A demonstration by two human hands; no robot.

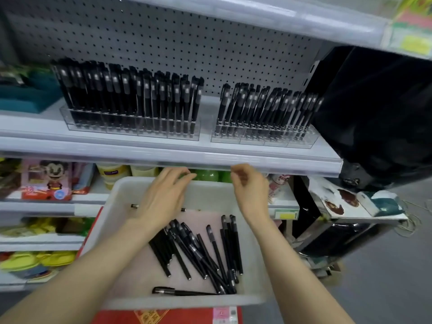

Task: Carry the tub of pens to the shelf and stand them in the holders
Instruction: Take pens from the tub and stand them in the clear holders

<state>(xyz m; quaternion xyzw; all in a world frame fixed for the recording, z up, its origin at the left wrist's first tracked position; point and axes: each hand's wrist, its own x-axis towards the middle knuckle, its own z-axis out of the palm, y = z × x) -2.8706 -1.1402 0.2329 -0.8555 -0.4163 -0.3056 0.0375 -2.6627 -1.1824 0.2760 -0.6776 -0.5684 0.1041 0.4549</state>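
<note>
**Both hands empty above the tub, holders on the shelf beyond**

Left hand (163, 197) palm down over the far half of the white tub (187, 300), fingers spread and reaching forward, gripping nothing. Right hand (251, 190) raised beside it over the tub's far right corner, fingers loosely curled toward the thumb, nothing seen between them. A clear gap between the two hands; both forearms running back across the tub toward the camera.

Below and behind the left palm, a loose heap of black pens (201, 251) lying flat on the tub floor, most fanned toward the near right corner, one pen (182, 292) lying crosswise along the near wall. Two short dark ends poking out from under the left hand at either side, too hidden to identify.

Just beyond the fingertips, the front lip of the shelf (163, 153). Farther up and left of the left hand, a clear holder (131, 129) packed with upright black pens. Up from the right hand, a second clear holder (264, 139) with pens leaning slightly right, its front row of slots looking empty. Pegboard back panel (187, 47) behind both.

Left of the left hand, on a lower shelf, a pink toy box (46, 181). Right of the right hand, a glossy black bag (378, 118) beside the shelf end.
</note>
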